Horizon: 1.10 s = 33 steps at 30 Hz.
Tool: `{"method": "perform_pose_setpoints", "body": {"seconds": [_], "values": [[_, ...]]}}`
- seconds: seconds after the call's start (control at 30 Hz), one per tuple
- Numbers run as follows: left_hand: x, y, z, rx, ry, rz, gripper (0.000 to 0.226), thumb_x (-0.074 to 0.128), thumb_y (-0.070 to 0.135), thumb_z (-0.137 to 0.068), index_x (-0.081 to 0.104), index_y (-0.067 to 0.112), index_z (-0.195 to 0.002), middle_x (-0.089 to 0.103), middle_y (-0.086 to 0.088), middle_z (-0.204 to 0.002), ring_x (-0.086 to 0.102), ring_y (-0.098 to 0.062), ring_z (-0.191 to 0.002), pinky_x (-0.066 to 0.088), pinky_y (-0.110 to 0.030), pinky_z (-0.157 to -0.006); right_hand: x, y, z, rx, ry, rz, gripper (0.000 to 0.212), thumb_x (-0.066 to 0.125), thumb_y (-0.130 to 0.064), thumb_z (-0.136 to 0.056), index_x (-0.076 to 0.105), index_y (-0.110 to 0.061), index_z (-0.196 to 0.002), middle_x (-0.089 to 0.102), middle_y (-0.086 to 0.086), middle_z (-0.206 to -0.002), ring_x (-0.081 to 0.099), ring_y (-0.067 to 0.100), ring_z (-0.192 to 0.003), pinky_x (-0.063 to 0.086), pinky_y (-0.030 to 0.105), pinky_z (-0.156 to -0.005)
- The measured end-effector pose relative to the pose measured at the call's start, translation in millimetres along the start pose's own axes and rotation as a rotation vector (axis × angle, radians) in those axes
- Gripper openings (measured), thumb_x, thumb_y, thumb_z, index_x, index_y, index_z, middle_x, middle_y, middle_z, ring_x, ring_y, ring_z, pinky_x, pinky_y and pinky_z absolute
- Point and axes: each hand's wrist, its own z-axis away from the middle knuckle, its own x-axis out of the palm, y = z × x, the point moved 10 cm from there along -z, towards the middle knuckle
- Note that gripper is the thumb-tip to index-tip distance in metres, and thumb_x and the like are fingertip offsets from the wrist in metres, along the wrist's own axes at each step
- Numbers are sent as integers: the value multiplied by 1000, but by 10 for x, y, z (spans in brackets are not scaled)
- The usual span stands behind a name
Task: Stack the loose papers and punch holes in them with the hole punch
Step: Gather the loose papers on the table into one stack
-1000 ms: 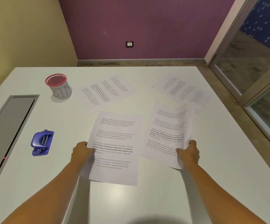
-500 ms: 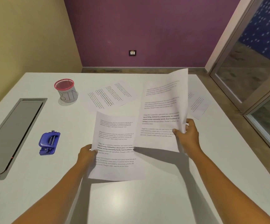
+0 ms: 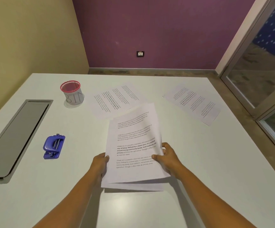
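Two printed sheets [image 3: 133, 145] lie one over the other, slightly askew, just above the white table [image 3: 199, 162] in front of me. My left hand [image 3: 100, 163] grips their left edge and my right hand [image 3: 166, 157] pinches the top sheet's right edge, which curls up. Another printed sheet [image 3: 115, 99] lies flat behind them, and a third loose sheet [image 3: 194, 104] lies at the far right. The blue hole punch [image 3: 53, 146] sits on the table to the left of my left hand, untouched.
A red-rimmed mesh cup marked BIN [image 3: 72, 92] stands at the back left. A long grey recessed panel [image 3: 15, 137] runs along the table's left side. The table's right edge drops to the floor beside a glass door [image 3: 265, 71].
My right hand swung its lifted sheet leftward and down onto the sheet held by my left hand. The two sheets now overlap. The far right sheet is uncovered again.
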Motion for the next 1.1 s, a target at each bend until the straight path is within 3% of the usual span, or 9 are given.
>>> {"method": "perform_pose_setpoints", "body": {"seconds": [0.1, 0.17, 0.3, 0.43, 0.5, 0.67, 0.8, 1.0, 1.1], "values": [[24, -5, 5, -16, -11, -3, 28, 40, 14, -97, 54, 7, -74, 62, -6, -66, 56, -19, -61, 46, -26, -64, 103, 51, -42, 16, -35, 18, 41, 69, -2, -78, 43, -16, -107, 63, 15, -117, 64, 31, -98, 53, 35, -85], [77, 7, 5, -7, -52, -6, 22, 42, 16, -97, 58, 4, -88, 62, -10, -78, 56, -23, -71, 47, -31, -72, 154, 77, -66, 23, -49, 32, 42, 69, -2, -78, 43, -16, -107, 63, 15, -117, 64, 30, -98, 52, 35, -85], [132, 74, 9, 48, -68, -34, 19, 42, 4, -95, 56, 6, -108, 65, -10, -99, 63, -27, -84, 51, -29, -66, 215, 109, -125, 31, -69, 87, 49, 73, -6, -76, 43, -13, -114, 60, 11, -118, 62, 29, -102, 51, 34, -86], [90, 145, -34, 87, -26, -6, 28, 41, 1, -95, 52, 2, -120, 62, -17, -115, 61, -36, -103, 48, -47, -95, 142, 114, -216, 5, -80, 166, 57, 74, -11, -76, 44, -8, -124, 58, 8, -119, 58, 23, -105, 47, 28, -89], [71, 158, -76, 91, -13, 30, 30, 41, -1, -94, 51, 0, -122, 60, -21, -120, 59, -39, -108, 43, -51, -100, 23, 129, -289, 1, -62, 217, 50, 72, -12, -78, 47, -6, -120, 59, 8, -109, 57, 21, -96, 46, 25, -81], [146, 263, -148, 127, -52, 72, 25, 41, 0, -94, 54, 7, -114, 63, -18, -111, 63, -34, -94, 48, -45, -91, -426, 113, -555, -11, 59, 219, 21, 64, -6, -82, 54, -8, -100, 62, 12, -91, 54, 22, -74, 41, 18, -57], [204, 299, -241, 126, -58, 122, 29, 40, 0, -94, 52, 4, -121, 63, -20, -112, 62, -36, -95, 47, -45, -91, -889, -115, -817, -112, 211, 383, 9, 57, -1, -82, 62, -7, -87, 61, 8, -83, 57, 23, -80, 50, 32, -69], [359, 398, -427, 121, -68, 192, 34, 40, -2, -94, 48, 0, -127, 60, -24, -118, 59, -39, -101, 43, -49, -96, -1484, -377, -1304, -128, 340, 670, 21, 49, -2, -84, 65, -2, -98, 65, 16, -106, 60, 29, -98, 39, 23, -73], [467, 449, -525, 125, -77, 208, 34, 40, -2, -94, 47, -1, -127, 59, -24, -120, 58, -39, -100, 43, -49, -96, -1696, -434, -1523, -121, 393, 715, 32, 47, 0, -86, 57, -1, -117, 56, 16, -126, 52, 30, -119, 40, 28, -93]]}}
